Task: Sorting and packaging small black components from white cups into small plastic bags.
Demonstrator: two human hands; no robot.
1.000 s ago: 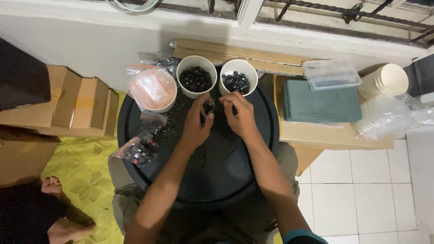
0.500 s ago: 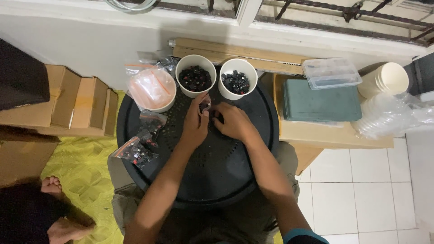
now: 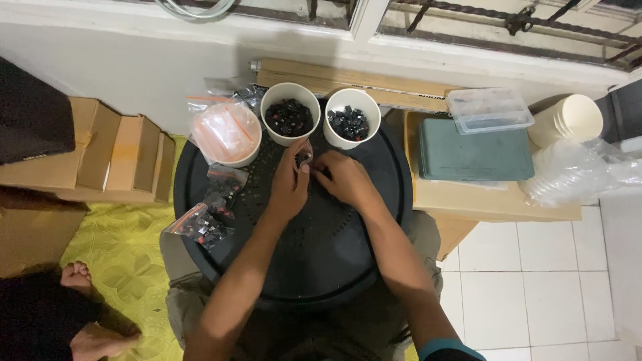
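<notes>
My left hand [image 3: 289,184] and my right hand [image 3: 342,179] meet over the far part of a round black tray [image 3: 321,247]. The left hand pinches a small clear plastic bag [image 3: 305,151] that stands up between the fingers. The right hand's fingers are closed against it from the right; what they hold is hidden. Just beyond the hands stand two white paper cups: the left cup [image 3: 289,113] and the right cup [image 3: 352,117], both filled with small dark parts.
A white bowl with an orange-tinted bag [image 3: 225,134] sits at the tray's far left. Small bags of dark parts [image 3: 200,226] lie on the left rim. A green lidded box [image 3: 475,154], clear container [image 3: 488,109], stacked cups [image 3: 574,119] and cardboard boxes [image 3: 114,150] surround it. Another person's foot [image 3: 75,274] is at the left.
My right hand has moved left from beside the right cup to meet the left hand. Both hands now work close together at the small bag.
</notes>
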